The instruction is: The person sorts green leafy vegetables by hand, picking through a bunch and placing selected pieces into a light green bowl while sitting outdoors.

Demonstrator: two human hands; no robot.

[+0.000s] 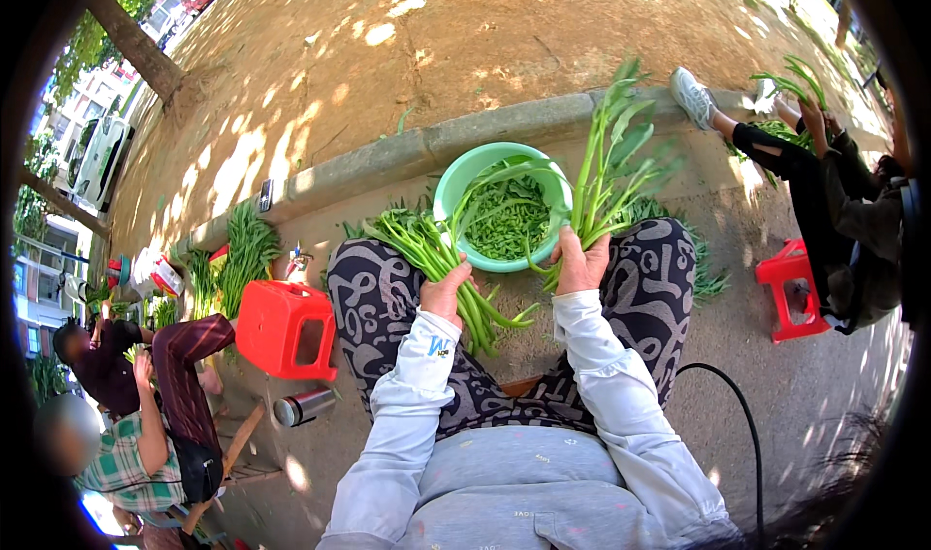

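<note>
My left hand (446, 293) is closed round a thick bunch of water spinach stems (417, 242), which slants over my left knee. Upright in my closed right hand (582, 261) are several leafy water spinach stalks (599, 177), blurred at the leaf tips. Between my knees and the kerb stands a pale green plastic basin (447, 189), just beyond both hands. Short-cut green pieces (504, 235) and some longer leaves lie inside it. More loose greens (713, 274) rest on the ground beside my right knee.
To my left are a red plastic stool (276, 329), a steel flask (304, 406) lying on its side, and a heap of greens (247, 254). A phone (266, 195) lies by the stone kerb (475, 131). People sit on both sides; another red stool (790, 288) stands right.
</note>
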